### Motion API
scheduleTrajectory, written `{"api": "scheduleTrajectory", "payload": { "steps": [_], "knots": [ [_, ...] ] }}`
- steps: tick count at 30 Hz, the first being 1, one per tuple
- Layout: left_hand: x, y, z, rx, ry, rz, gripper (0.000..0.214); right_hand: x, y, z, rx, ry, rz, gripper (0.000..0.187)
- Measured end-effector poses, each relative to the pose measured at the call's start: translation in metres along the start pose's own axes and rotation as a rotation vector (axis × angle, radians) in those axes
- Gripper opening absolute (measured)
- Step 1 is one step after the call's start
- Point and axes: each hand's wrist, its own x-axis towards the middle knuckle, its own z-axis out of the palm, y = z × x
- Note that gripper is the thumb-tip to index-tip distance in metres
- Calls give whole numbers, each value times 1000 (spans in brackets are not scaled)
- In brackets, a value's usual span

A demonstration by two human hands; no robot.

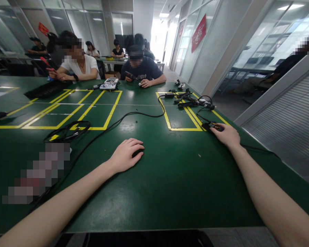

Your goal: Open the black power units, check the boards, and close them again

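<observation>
My left hand (126, 154) rests palm down on the green table (154, 185) near the middle, fingers curled loosely and together, nothing visible in it. My right hand (228, 134) reaches out to the right and lies over a small dark device (213, 127) with a cable, at the corner of a yellow taped rectangle (180, 113). Its fingers cover the device's near end; whether they grip it is hidden.
A black cable (134, 116) runs across the table to a coil (67, 132) at left. Black tools and adapters (190, 99) lie at far right. Two people sit across the table with a white device (109, 84) between them. The table's right edge borders a walkway.
</observation>
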Motion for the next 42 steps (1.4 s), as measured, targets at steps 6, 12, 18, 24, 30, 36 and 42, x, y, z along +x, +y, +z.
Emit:
{"api": "scheduleTrajectory", "payload": {
  "steps": [6,12,18,24,30,36,42],
  "knots": [
    [0,-1,1,2,-4,1,18,-15,-37,-1,-58,-121,-34,49],
    [-1,-3,3,-6,8,-3,19,-66,-108,14,144,-268,-371,39],
    [1,8,-6,-132,99,47,44,-137,-173,5,416,-539,-829,31],
    [1,23,-8,-212,14,182,42,-166,-196,-11,562,-728,-1052,25],
    [1,25,-2,-127,-6,103,53,-162,-194,-10,699,-595,-1025,32],
    [1,22,-1,-149,12,91,55,-163,-195,-3,691,-620,-1020,31],
    [2,21,-3,-171,104,47,18,-161,-194,0,610,-613,-982,43]
  ]
}}
